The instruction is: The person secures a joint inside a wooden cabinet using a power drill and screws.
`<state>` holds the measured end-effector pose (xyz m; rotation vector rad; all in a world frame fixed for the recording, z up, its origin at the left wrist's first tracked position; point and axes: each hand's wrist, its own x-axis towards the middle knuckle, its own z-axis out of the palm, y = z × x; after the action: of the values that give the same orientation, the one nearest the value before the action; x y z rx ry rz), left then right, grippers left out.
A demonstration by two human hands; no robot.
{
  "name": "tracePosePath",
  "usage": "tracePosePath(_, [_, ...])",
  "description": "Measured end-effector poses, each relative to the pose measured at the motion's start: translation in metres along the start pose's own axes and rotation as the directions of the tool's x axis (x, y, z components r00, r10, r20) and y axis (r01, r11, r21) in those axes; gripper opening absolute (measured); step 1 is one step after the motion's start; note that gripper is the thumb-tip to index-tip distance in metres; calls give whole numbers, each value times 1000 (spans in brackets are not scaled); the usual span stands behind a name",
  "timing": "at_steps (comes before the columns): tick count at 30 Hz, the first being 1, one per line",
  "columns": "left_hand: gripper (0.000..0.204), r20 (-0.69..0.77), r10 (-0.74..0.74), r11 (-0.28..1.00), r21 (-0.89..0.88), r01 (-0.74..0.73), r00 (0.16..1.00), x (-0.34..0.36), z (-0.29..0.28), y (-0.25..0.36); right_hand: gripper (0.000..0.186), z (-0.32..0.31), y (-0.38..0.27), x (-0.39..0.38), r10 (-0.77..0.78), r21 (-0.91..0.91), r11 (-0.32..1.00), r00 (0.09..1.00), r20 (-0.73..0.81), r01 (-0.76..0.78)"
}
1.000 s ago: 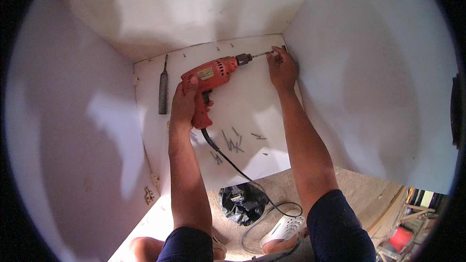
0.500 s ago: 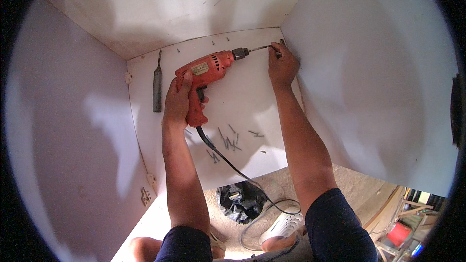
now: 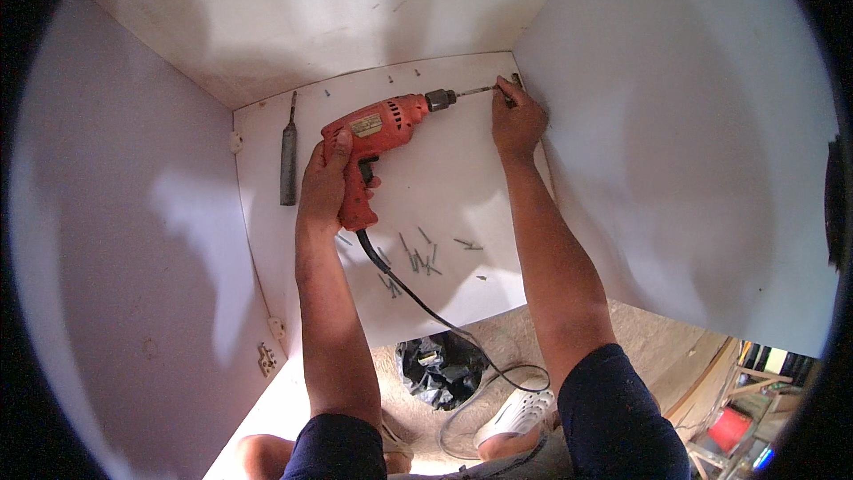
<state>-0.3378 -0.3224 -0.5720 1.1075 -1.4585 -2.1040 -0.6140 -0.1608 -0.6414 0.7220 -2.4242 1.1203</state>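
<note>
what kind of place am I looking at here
Probably a carpentry or furniture-assembly site, seen from inside a white-panelled cabinet. The left hand grips a corded orange drill, the right hand steadies its bit at the corner, and loose screws lie on the panel.

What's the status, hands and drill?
Left hand grips drill. Right hand steadies screw at bit tip, near corner. Loose screws and cord below, apart.

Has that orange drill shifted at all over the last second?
Barely. The orange drill in the left hand keeps its bit at the same back right corner, by the right hand; its gap to the grey tool looks unchanged.
</note>
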Motion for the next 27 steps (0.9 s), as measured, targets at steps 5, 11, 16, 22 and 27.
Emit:
tracePosePath(5, [60,5,-1,1000,-29,1,1000,1,-3,-2,25,-8,-14,-1,137,121,981,985,101,-148])
tracePosePath(11, [58,15,5,999,-40,-5,1000,4,-1,-5,24,1,-7,-2,141,232,961,988,68,-153])
tracePosePath(16, [65,53,22,999,-24,-20,998,5,2,-6,23,8,16,1,220,280,935,975,27,-218])
tracePosePath(22, [71,37,21,1000,-1,-21,999,7,-3,-10,21,9,14,1,203,253,944,977,65,-213])
tracePosePath(27, [61,40,23,999,-49,-21,999,6,-2,-8,22,10,14,1,253,290,918,962,99,-271])
